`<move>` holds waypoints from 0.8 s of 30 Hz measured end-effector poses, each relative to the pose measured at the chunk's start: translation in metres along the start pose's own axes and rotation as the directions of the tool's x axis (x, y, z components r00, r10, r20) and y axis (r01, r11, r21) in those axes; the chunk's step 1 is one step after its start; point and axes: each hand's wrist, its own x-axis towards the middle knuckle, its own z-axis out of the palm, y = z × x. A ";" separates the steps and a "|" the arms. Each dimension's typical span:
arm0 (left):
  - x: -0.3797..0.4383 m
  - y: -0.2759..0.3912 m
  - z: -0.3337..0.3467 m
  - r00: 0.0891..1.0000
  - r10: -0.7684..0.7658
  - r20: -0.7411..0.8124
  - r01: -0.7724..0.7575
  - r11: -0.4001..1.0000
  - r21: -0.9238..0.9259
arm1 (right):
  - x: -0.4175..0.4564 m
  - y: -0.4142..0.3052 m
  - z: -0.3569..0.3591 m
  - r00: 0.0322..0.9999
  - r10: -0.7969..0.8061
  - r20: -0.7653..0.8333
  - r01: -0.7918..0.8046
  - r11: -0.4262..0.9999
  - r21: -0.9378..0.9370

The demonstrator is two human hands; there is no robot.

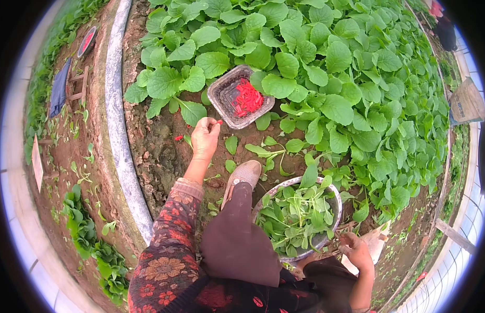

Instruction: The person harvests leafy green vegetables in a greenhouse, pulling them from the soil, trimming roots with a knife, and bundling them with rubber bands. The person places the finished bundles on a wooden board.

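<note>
Between the thumb and fingers of my left hand (205, 135) is a small red tie or band, just left of a square plastic basket (223, 102). That basket, dirty and dark, holds a heap of red bands (248, 98). Another red band (178, 137) lies on the soil left of my hand. My right hand (355, 250) is at the lower right, fingers bent, beside a round tub (335, 191) filled with pulled leafy greens (299, 219); whether it holds anything cannot be told. Dense leafy green plants (336, 78) grow behind the basket.
A pale pipe-like strip (116, 98) runs along the left. Beyond it are bundled greens (80, 227), a wooden stool frame (84, 84) with blue cloth (59, 88), and a bowl of red items (87, 42). A sack (467, 101) and part of a person (446, 31) are at right.
</note>
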 end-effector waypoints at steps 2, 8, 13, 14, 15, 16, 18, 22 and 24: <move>0.000 0.038 0.005 0.998 0.042 0.050 -0.033 0.984 -0.174 | 0.002 -0.001 0.000 1.000 0.008 0.013 -0.007 1.000 -0.019; 0.023 0.021 -0.023 0.998 -0.029 0.054 0.019 0.984 0.174 | 0.005 0.003 -0.002 1.000 0.012 0.010 -0.012 1.000 -0.001; 0.022 -0.048 -0.067 0.997 -0.074 -0.001 0.057 0.759 0.648 | 0.006 -0.006 -0.002 0.999 0.021 0.032 -0.021 1.000 -0.022; 0.026 -0.059 -0.068 0.987 -0.155 0.048 0.081 0.726 0.683 | 0.008 -0.004 -0.002 0.998 0.031 0.050 -0.030 0.999 -0.011; 0.030 -0.054 -0.061 0.987 -0.149 0.053 0.070 0.714 0.697 | 0.009 0.002 -0.002 0.997 0.050 0.059 -0.050 0.999 0.005; 0.033 -0.044 -0.054 0.988 -0.142 0.054 0.061 0.700 0.712 | 0.010 0.005 -0.002 0.996 0.064 0.069 -0.066 0.998 0.020; 0.039 -0.026 -0.045 0.981 -0.179 0.069 0.077 0.695 0.715 | 0.012 0.005 0.001 0.998 0.045 0.050 -0.047 0.997 0.055; 0.034 -0.022 -0.039 0.990 -0.119 0.078 0.021 0.663 0.749 | 0.015 -0.010 0.000 0.994 0.076 0.084 -0.084 0.992 0.092; 0.035 -0.023 -0.039 0.992 -0.095 0.089 -0.004 0.663 0.749 | 0.017 -0.009 0.001 0.992 0.078 0.097 -0.085 0.994 0.075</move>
